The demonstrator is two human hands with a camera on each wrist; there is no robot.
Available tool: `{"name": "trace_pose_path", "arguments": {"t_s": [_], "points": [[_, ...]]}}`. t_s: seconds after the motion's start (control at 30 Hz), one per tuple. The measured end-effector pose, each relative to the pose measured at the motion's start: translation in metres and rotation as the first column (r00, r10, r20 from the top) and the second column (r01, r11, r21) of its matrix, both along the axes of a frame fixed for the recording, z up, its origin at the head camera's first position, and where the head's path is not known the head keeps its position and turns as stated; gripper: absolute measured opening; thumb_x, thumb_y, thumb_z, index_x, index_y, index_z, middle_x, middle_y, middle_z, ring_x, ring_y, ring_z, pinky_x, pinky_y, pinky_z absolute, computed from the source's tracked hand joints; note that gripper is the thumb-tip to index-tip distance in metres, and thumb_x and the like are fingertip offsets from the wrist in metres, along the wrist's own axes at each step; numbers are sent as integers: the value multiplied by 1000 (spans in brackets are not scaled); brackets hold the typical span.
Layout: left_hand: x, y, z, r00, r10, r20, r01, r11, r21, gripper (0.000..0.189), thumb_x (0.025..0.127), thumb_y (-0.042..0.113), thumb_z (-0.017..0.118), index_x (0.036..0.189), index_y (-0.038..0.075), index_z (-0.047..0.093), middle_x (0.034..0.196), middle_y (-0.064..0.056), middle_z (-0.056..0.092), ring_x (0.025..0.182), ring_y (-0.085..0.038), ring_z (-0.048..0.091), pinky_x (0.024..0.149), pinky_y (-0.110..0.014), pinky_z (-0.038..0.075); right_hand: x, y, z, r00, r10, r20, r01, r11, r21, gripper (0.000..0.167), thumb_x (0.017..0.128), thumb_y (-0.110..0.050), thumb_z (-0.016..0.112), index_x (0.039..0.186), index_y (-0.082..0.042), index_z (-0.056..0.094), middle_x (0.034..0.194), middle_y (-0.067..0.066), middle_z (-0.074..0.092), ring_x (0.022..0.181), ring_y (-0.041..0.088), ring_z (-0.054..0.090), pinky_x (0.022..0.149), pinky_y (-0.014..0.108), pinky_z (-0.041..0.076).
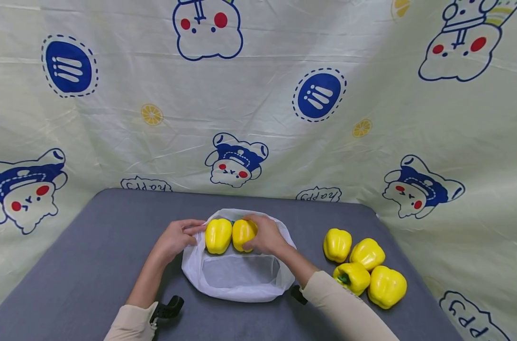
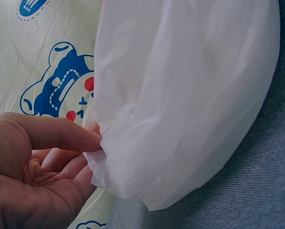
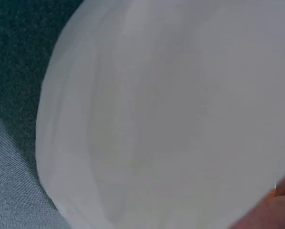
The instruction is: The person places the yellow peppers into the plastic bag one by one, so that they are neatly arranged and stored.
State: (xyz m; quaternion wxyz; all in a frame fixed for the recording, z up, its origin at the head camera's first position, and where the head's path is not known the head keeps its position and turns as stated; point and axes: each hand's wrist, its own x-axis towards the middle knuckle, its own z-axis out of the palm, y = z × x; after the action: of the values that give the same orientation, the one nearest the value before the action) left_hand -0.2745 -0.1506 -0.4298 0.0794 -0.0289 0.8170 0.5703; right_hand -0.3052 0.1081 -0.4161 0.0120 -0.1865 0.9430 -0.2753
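Note:
A white plastic bag (image 1: 241, 292) stands with its mouth open at the middle of the table. Two yellow bell peppers sit side by side within its far side, a left one (image 1: 218, 236) and a right one (image 1: 241, 232). My right hand (image 1: 267, 235) reaches over the bag's right rim and grips the right bell pepper, thumb on the near side and fingers beyond. In the right wrist view the bag's wall (image 3: 156, 109) hides most of that hand. My left hand (image 2: 42, 162) pinches the bag's edge (image 2: 98, 164) at its left, beside the left bell pepper.
On the table's right side several yellow bell peppers (image 1: 367, 254) lie in a cluster, beside my right sleeve (image 1: 343, 303). The grey tabletop (image 1: 96, 265) ends at the back against a printed curtain (image 1: 258, 104). A black strap (image 1: 167, 309) shows at my left wrist.

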Motion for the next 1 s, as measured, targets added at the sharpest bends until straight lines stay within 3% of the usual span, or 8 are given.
{"name": "trace_pose_path", "arguments": {"t_s": [0.33, 1.0], "points": [[1, 0, 1, 1000, 1, 13, -1, 1000, -7, 55, 85, -12, 57, 137, 6, 63, 133, -11, 68, 139, -35, 48, 103, -48, 47, 0, -1, 1, 1000, -2, 27, 1, 1000, 15, 72, 71, -16, 90, 136, -13, 61, 133, 11, 63, 117, 31, 55, 104, 53, 47], [0, 0, -1, 1000, 8, 11, -8, 1000, -5, 55, 86, -11, 57, 138, 6, 62, 134, -12, 68, 137, -36, 50, 110, -54, 44, 1, 0, 1, 998, -20, 67, 17, 999, 36, 76, 73, -22, 90, 141, -19, 57, 144, 11, 56, 126, 33, 51, 108, 55, 43]]}}
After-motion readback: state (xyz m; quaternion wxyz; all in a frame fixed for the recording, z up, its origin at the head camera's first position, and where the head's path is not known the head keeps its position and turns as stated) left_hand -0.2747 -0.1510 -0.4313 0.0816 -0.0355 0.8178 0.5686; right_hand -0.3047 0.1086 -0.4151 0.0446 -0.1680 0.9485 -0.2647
